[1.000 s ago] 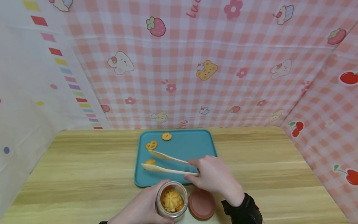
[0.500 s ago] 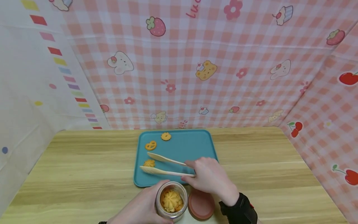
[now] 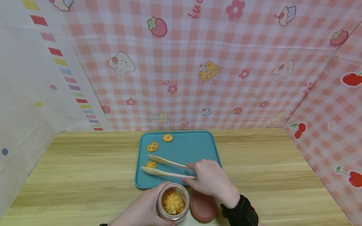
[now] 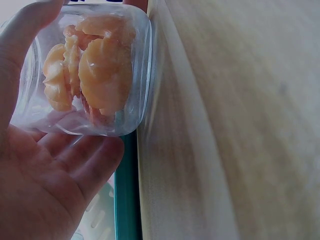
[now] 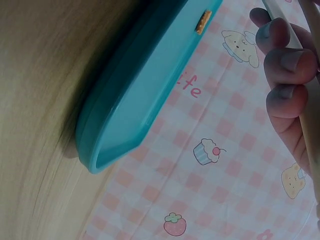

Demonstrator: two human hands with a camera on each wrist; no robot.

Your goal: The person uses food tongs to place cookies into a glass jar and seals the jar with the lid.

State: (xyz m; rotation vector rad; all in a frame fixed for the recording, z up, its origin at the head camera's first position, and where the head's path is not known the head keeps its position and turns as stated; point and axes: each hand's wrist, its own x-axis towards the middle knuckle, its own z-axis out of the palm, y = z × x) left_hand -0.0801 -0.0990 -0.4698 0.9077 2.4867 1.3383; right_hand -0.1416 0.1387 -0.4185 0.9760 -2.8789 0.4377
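My left hand (image 3: pixel 147 207) grips a clear jar (image 3: pixel 184 216) around its side. Golden flower-shaped cookies (image 3: pixel 173 203) fill it, and its open mouth faces up; the left wrist view shows the cookies (image 4: pixel 105 70) through the plastic. My right hand (image 3: pixel 212 179) holds pale wooden tongs (image 3: pixel 172 174) over the blue-green tray (image 3: pixel 192 141). The arms of the tongs are spread apart. Between their tips lies a golden cookie (image 3: pixel 151 164), partly hidden by the nearer arm. In the right wrist view, my curled fingers (image 5: pixel 290 65) are around the tongs.
A pretzel-shaped biscuit (image 3: pixel 152 147) and a round scalloped biscuit (image 3: pixel 168 137) lie on the tray's left side. A brown-red round lid (image 3: pixel 203 207) sits right of the jar. Patterned cloth (image 3: pixel 181 78) hangs behind the wooden table (image 3: pixel 79 169).
The right hand and the tongs have shifted slightly left and toward me, so the tips now stand around the cookie. The left hand and jar stay nearly still.
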